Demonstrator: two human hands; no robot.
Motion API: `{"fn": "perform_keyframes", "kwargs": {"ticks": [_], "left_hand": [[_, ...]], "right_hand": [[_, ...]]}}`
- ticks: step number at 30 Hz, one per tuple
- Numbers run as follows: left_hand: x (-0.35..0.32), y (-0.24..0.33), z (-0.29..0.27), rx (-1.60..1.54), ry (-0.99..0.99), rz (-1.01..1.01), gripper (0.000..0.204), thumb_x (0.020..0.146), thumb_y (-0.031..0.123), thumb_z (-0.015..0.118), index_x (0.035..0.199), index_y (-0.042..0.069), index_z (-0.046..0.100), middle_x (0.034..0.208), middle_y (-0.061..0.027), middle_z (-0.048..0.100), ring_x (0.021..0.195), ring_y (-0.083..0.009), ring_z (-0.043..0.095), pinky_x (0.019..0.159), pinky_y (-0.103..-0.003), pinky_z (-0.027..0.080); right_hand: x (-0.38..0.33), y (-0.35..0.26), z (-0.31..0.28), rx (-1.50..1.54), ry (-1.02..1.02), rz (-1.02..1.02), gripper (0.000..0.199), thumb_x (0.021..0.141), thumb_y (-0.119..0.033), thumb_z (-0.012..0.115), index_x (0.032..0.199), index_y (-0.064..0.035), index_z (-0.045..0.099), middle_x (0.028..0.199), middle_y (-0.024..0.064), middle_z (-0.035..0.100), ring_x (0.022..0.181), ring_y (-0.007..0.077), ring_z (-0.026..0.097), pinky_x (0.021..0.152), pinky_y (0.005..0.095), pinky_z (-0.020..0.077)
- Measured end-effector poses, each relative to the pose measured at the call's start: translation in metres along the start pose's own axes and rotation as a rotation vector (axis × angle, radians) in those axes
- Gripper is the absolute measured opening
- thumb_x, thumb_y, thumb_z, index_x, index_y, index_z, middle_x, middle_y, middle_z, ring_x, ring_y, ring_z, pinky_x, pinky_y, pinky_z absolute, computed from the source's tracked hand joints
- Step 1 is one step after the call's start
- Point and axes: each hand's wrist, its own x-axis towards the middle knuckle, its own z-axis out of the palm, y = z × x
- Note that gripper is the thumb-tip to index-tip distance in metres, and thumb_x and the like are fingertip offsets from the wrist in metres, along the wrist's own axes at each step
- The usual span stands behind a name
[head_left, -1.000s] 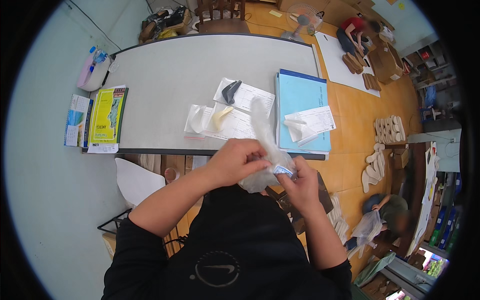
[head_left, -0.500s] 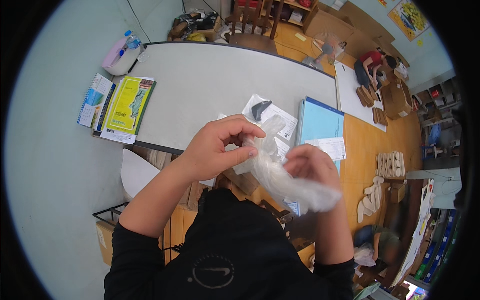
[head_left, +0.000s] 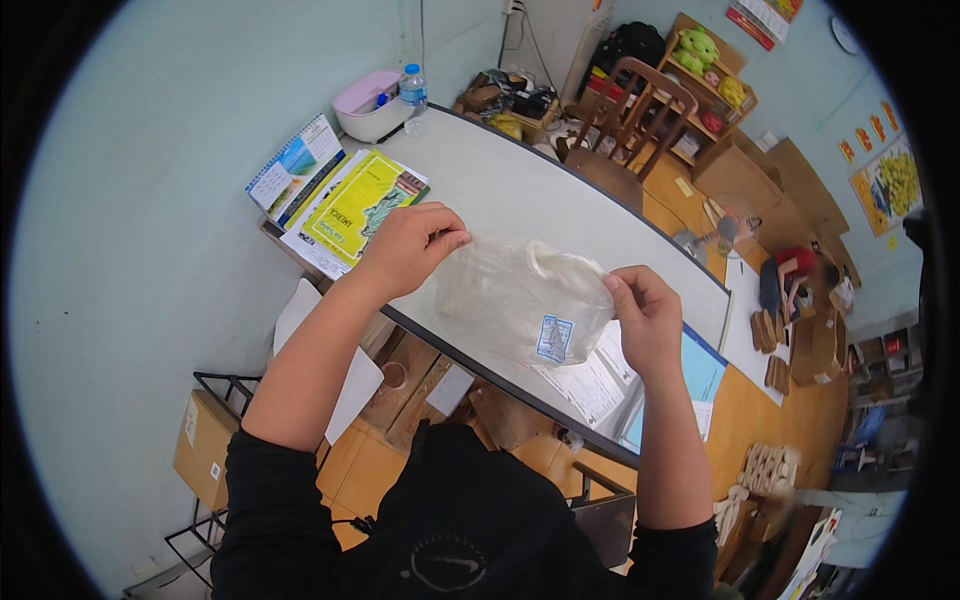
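Over the pale grey, dark-edged table, the left hand pinches one edge of a clear plastic bag, the right hand another; it spreads between them (blue-and-white square label nearer the right grip). Left of the left grip lies a yellow-green paper booklet; beyond both stands a brown wooden chair.
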Motion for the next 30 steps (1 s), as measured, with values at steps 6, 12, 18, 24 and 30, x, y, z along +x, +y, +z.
{"fn": "perform_keyframes", "kwargs": {"ticks": [6,12,18,24,30], "left_hand": [[0.008,-0.009,0.002,-0.196,-0.111,-0.053,0.021,0.084,0.021,0.069,0.091,0.001,0.066,0.082,-0.0037,0.066,0.060,-0.0112,0.054,0.058,-0.028,0.044],[0.018,-0.015,0.003,-0.361,-0.078,-0.047,0.021,0.085,0.021,0.069,0.095,0.002,0.067,0.078,-0.0048,0.066,0.061,-0.0098,0.055,0.056,-0.027,0.044],[0.027,-0.033,-0.005,-0.220,-0.126,-0.060,0.020,0.082,0.021,0.067,0.081,0.001,0.066,0.073,-0.0120,0.067,0.060,-0.0219,0.061,0.058,-0.034,0.049],[0.048,-0.037,-0.003,-0.281,0.552,-0.090,0.014,0.084,0.013,0.061,0.087,-0.001,0.064,0.074,-0.0087,0.066,0.065,-0.0173,0.064,0.060,-0.030,0.051],[0.056,-0.009,0.024,-1.111,0.584,-0.227,0.018,0.090,0.005,0.055,0.107,0.000,0.058,0.094,-0.0092,0.065,0.078,-0.0186,0.065,0.068,-0.032,0.055]], "right_hand": [[0.035,-0.003,0.055,0.298,-0.204,-0.051,0.010,0.093,-0.010,0.060,0.096,-0.0001,0.061,0.084,0.0030,0.060,0.079,0.0087,0.053,0.069,0.0233,0.0442],[0.049,-0.013,0.077,-0.178,-0.342,-0.143,0.014,0.090,-0.015,0.065,0.093,-0.0030,0.058,0.075,0.0020,0.059,0.068,0.0095,0.049,0.059,0.0275,0.0428],[0.066,-0.003,0.059,0.022,-0.128,-0.193,0.012,0.092,-0.013,0.063,0.092,-0.0028,0.057,0.083,0.0044,0.065,0.076,0.0094,0.058,0.067,0.0245,0.0465],[0.046,0.016,0.046,0.172,0.050,-0.100,0.019,0.091,-0.005,0.061,0.108,-0.0004,0.053,0.098,0.0095,0.066,0.087,0.0114,0.060,0.080,0.0248,0.0476],[-0.001,0.006,0.038,0.380,0.026,0.200,0.028,0.089,-0.019,0.067,0.109,-0.0025,0.056,0.093,0.0041,0.060,0.083,0.0100,0.057,0.073,0.0265,0.0478]]}}
